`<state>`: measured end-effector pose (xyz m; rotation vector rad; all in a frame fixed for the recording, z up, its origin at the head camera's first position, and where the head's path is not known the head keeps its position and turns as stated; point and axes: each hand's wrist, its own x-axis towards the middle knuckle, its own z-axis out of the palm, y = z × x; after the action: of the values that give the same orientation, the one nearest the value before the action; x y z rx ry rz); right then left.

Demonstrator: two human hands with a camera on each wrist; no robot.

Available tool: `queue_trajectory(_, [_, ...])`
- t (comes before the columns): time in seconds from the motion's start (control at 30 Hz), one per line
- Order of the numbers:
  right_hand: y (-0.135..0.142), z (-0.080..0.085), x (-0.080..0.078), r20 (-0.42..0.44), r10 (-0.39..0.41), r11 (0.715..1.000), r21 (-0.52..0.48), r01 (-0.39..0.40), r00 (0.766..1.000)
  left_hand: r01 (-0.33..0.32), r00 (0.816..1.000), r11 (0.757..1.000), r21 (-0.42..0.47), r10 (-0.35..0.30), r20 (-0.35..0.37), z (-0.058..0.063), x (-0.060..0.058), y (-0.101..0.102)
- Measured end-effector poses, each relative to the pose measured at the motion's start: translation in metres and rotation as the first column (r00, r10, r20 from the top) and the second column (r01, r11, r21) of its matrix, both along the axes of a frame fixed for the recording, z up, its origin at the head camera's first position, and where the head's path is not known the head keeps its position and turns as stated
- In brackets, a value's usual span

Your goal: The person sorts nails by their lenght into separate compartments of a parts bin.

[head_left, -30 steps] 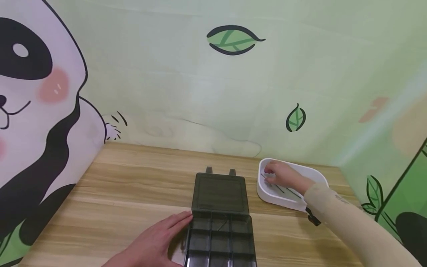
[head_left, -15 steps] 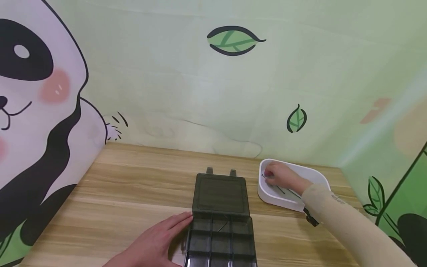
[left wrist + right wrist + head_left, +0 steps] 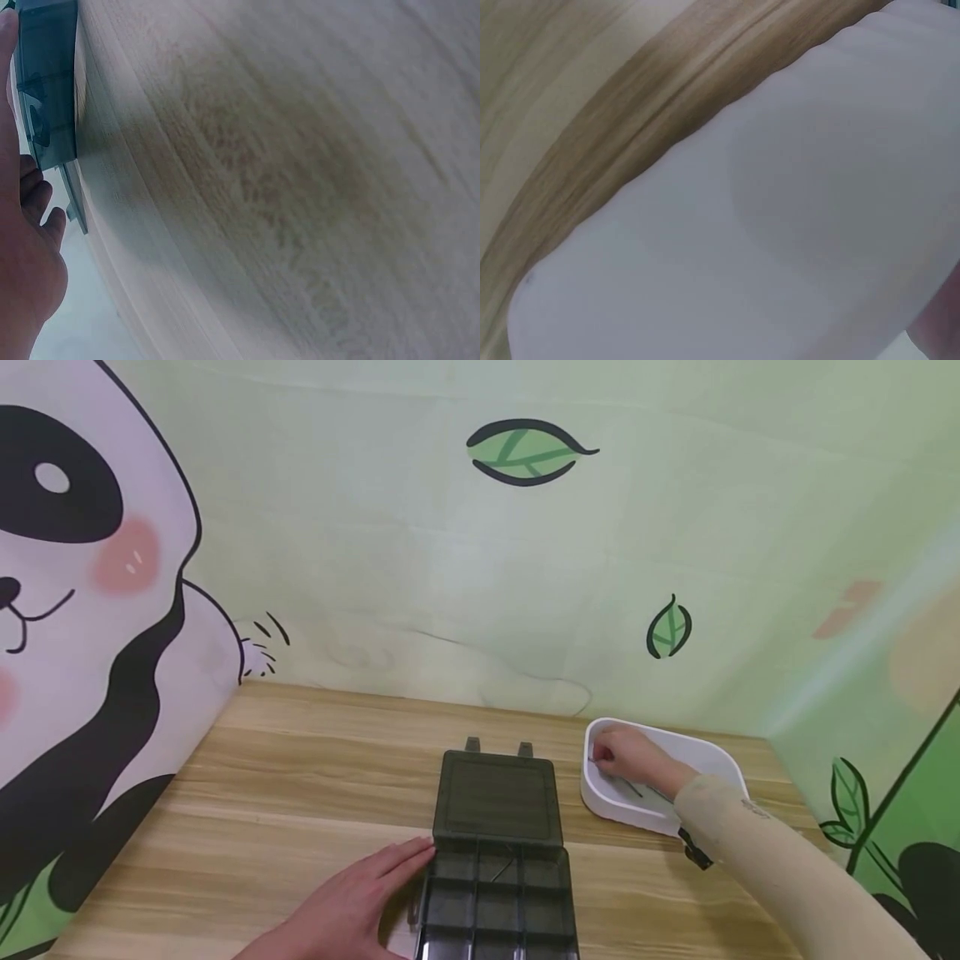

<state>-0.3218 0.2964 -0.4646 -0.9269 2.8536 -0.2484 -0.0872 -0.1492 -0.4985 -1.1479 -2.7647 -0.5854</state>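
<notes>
My right hand [image 3: 628,753] reaches into the white tray [image 3: 716,756] at the back right, fingers curled together, pinching a thin nail whose end shows beside the fingertips. Another thin dark nail [image 3: 633,789] lies on the tray floor under the hand. My left hand [image 3: 360,893] rests along the left side of a dark see-through compartment box [image 3: 495,922], its straight fingers touching the edge near the hinge. The box's lid [image 3: 495,797] is laid back. One nail [image 3: 501,870] leans in a compartment of the back row. In the right wrist view, the tray's outer wall [image 3: 742,195] hides most of the hand.
The wooden table [image 3: 315,760] bears both containers, with bare wood left of the box. A pale green printed backdrop [image 3: 360,527] with a panda and leaves stands behind. The lid's two latches [image 3: 472,744] point toward the backdrop.
My right hand's fingers have drawn together over the nail at the tray's left end. The left hand and the box hold their places.
</notes>
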Motion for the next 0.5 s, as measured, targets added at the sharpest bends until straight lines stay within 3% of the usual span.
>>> queue_trajectory(0.3, [-0.001, -0.004, -0.004, 0.027, -0.028, 0.999, 0.019, 0.028, 0.999, 0.003, 1.000, 1.000, 0.005, -0.003, -0.012, -0.001, -0.001, 0.000])
queue_trajectory(0.5, [-0.002, 0.011, 0.006, 0.047, -0.047, 0.998, -0.039, 0.049, 0.998, -0.005, 1.000, 1.000, 0.011, 0.005, -0.019, -0.003, -0.002, 0.001])
